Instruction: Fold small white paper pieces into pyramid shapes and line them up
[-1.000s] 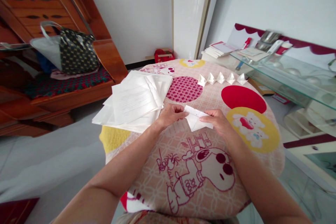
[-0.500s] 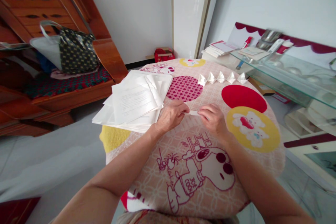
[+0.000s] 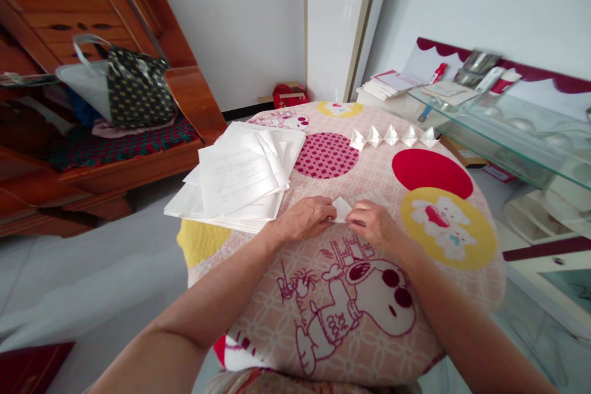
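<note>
My left hand [image 3: 305,218] and my right hand [image 3: 376,225] press a small folded white paper [image 3: 341,208] down on the pink cartoon tablecloth [image 3: 351,295]. Both hands have their fingers closed on the paper's edges; only a small triangle of it shows between them. A loose stack of white paper sheets [image 3: 237,175] lies just left of my left hand. Several finished folded paper shapes [image 3: 392,135] stand in a row at the far side of the table.
A wooden bench [image 3: 115,129] with a dotted handbag [image 3: 132,86] stands at the left. At the right is a glass shelf [image 3: 508,129] with cups and papers. A white standing unit [image 3: 337,24] and a red bag [image 3: 289,95] are behind the table.
The paper was held up open between both hands; it has been folded smaller and brought down flat onto the cloth, the hands closing together over it.
</note>
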### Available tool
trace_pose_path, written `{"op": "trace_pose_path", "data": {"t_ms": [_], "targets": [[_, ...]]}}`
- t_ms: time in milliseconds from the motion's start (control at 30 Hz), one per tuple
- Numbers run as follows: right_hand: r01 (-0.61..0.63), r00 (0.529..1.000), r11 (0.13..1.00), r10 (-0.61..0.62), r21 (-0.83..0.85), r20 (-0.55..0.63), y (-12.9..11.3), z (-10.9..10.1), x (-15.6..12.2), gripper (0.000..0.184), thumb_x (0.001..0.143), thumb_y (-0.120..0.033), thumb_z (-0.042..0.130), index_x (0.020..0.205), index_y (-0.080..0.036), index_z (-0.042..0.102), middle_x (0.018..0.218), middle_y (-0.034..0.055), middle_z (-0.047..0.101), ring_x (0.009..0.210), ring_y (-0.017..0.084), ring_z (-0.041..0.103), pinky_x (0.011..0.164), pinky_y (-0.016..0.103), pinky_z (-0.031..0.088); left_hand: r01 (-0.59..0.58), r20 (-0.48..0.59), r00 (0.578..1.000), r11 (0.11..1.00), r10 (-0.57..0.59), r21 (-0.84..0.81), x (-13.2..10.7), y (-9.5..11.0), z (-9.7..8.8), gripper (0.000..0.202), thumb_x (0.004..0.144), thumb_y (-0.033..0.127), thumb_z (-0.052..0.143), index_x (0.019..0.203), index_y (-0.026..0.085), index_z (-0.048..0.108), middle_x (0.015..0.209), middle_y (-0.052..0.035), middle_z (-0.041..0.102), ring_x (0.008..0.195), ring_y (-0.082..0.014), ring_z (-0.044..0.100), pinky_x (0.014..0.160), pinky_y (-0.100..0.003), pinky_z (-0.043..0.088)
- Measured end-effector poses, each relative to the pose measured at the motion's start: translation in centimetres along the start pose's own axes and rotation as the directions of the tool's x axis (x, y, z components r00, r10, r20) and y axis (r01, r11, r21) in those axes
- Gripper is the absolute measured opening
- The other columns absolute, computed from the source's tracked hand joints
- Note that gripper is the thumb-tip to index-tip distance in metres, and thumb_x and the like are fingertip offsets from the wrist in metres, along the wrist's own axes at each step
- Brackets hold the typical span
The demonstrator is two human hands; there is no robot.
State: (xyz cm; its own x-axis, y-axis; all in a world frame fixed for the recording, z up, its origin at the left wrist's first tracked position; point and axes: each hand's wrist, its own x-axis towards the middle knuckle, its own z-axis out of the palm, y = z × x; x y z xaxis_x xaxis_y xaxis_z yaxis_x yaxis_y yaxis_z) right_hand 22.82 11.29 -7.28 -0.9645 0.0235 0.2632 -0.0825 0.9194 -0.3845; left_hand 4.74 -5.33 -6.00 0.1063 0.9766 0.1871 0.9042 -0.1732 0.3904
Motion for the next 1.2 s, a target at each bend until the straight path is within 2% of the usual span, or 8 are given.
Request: {"op": "trace_pose_path", "data": {"t_ms": [200,400,533,667,800,933,1200], "targets": [[-0.153,0.988,0.956,0.155,0.252,0.012,0.0,-1.2,0.1,0.019,0.090,-0.019,0.064,0.076,-0.020,0.077,0.079,0.0038,0.067,0.076,0.019,0.061,0.071,0.032,0.045,0.170,-0.021,0.983,0.951,-0.181,-0.258,0.3,-1.0,-0.1,0.011,0.086,0.016,0.067,0.086,0.019,0.078,0.086,-0.0031,0.075,0.076,-0.0153,0.064,0.074,-0.026,0.046],[-0.276,0.960,0.915,0.276,0.293,0.044,-0.2,-2.1,0.5,0.018,0.086,-0.021,0.063,0.074,-0.019,0.076,0.072,0.0026,0.066,0.067,0.016,0.058,0.065,0.030,0.040,0.318,-0.031,0.927,0.828,-0.373,-0.461,0.6,-1.6,-0.1,0.015,0.083,0.017,0.067,0.082,0.021,0.081,0.068,0.0018,0.073,0.064,-0.0126,0.061,0.067,-0.024,0.045],[-0.329,0.943,0.897,0.331,0.295,0.045,0.0,-2.0,0.5,0.018,0.084,-0.022,0.064,0.069,-0.018,0.074,0.069,0.0026,0.067,0.066,0.017,0.058,0.064,0.031,0.039,0.342,0.010,0.917,0.773,-0.398,-0.534,0.3,-2.2,-0.2,0.017,0.078,0.014,0.067,0.087,0.018,0.081,0.069,0.0015,0.072,0.063,-0.0111,0.060,0.063,-0.022,0.045],[-0.343,0.937,0.887,0.346,0.307,0.048,0.2,-1.9,0.4,0.018,0.083,-0.024,0.064,0.067,-0.019,0.073,0.066,0.0018,0.066,0.064,0.016,0.056,0.063,0.030,0.038,0.323,0.078,0.931,0.707,-0.356,-0.629,-0.4,-3.2,-0.6,0.027,0.076,0.014,0.065,0.100,0.015,0.079,0.085,-0.0031,0.077,0.073,-0.0125,0.065,0.066,-0.022,0.050],[-0.358,0.931,0.878,0.361,0.317,0.051,0.3,-1.9,0.5,0.017,0.081,-0.023,0.065,0.066,-0.019,0.072,0.065,0.0012,0.067,0.064,0.016,0.056,0.062,0.030,0.038,0.300,0.071,0.943,0.743,-0.324,-0.598,-0.6,-3.2,-0.9,0.025,0.077,0.018,0.067,0.099,0.016,0.078,0.087,-0.0037,0.077,0.076,-0.0135,0.067,0.069,-0.022,0.051],[-0.394,0.916,0.865,0.396,0.311,0.059,0.3,-1.8,0.5,0.017,0.081,-0.024,0.063,0.068,-0.019,0.073,0.065,0.0013,0.067,0.062,0.016,0.056,0.061,0.029,0.037,0.318,0.018,0.934,0.805,-0.358,-0.500,-0.1,-2.7,-0.5,0.013,0.079,0.020,0.068,0.088,0.017,0.077,0.076,-0.0011,0.074,0.069,-0.0119,0.064,0.063,-0.021,0.046],[-0.470,0.876,0.830,0.479,0.298,0.048,-0.2,-1.8,0.8,0.017,0.079,-0.022,0.063,0.066,-0.018,0.073,0.061,0.0012,0.067,0.060,0.016,0.056,0.059,0.029,0.037,0.379,-0.029,0.894,0.790,-0.447,-0.483,0.6,-2.1,0.2,0.007,0.077,0.020,0.071,0.083,0.018,0.074,0.070,0.0014,0.072,0.063,-0.0110,0.062,0.060,-0.020,0.045]]}}
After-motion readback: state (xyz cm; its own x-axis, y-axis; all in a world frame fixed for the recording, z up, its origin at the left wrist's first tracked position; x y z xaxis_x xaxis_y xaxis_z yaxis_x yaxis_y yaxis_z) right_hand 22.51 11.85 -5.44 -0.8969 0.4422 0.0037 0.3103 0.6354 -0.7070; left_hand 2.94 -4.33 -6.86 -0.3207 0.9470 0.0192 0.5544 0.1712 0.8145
